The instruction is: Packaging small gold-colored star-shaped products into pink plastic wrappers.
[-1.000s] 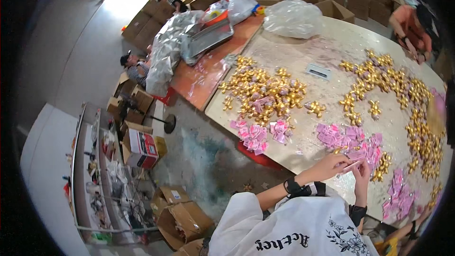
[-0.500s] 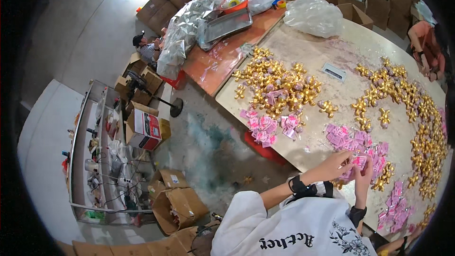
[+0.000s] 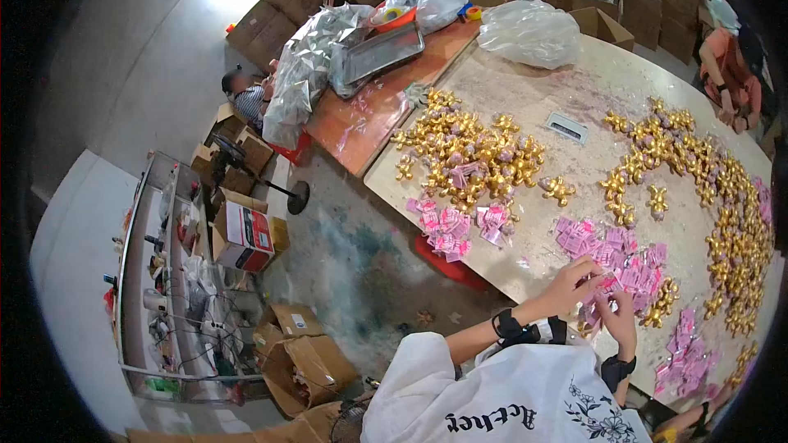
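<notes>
Head view: both hands meet at the near edge of the worktable, over a heap of pink tags. The left hand lies with fingers spread on the tags, seemingly to steady them, while the right hand pinches one tag between fingertips. Gold figurines lie sorted in clusters beyond. Compared with a second ago, the hands have hardly moved; only the camera has tilted.

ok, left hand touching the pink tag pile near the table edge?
Touching. Head view: left hand rests fingers on the pink tag pile, no gap visible between them.
</notes>
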### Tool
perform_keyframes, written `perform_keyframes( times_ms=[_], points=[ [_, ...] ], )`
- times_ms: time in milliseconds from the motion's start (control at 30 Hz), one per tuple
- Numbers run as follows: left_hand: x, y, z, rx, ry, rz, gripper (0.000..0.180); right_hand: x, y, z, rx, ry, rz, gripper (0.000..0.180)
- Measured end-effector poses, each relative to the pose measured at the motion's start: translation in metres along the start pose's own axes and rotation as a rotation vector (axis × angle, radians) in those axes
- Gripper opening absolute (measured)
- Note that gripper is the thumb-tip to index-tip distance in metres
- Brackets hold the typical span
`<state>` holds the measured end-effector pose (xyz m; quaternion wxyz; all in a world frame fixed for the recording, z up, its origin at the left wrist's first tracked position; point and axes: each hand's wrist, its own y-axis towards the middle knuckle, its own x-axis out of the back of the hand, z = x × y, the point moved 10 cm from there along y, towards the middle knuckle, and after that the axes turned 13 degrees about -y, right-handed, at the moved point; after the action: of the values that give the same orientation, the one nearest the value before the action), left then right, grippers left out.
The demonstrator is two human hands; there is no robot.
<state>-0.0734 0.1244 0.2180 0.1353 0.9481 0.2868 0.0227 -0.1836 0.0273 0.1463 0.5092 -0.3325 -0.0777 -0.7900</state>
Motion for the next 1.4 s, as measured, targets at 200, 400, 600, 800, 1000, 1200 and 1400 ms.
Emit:
perform_keyframes(
  times_ms=[200,400,600,800,1000,1200,1400],
  points=[
    [-0.002,-0.007,0.019,0.016,0.157,0.084,0.019,0.003,0.003,0.004,0.015,-0.243,-0.157,0.025],
    [0.011,-0.011,0.035,0.184,0.215,0.081,0.033,-0.016,0.006,0.004,-0.076,-0.043,0.197,0.041],
    [0.004,-0.015,-0.016,0.117,0.329,0.127,0.032,-0.02,0.016,0.01,0.249,-0.366,0.112,0.035],
    [-0.011,-0.013,-0.033,-0.173,0.515,0.306,0.019,-0.01,0.001,0.009,0.143,-0.405,0.042,0.052],
    [-0.001,-0.003,-0.056,-0.471,0.377,0.273,0.016,-0.013,-0.004,0.089,0.379,0.328,0.086,0.034],
    [0.041,0.01,-0.018,-0.284,0.332,0.207,0.033,-0.023,0.021,0.104,0.396,0.514,0.007,0.027],
    [0.123,0.024,0.151,0.141,0.372,0.083,0.042,-0.037,0.022,0.085,0.132,0.645,-0.012,0.028]
  ],
)
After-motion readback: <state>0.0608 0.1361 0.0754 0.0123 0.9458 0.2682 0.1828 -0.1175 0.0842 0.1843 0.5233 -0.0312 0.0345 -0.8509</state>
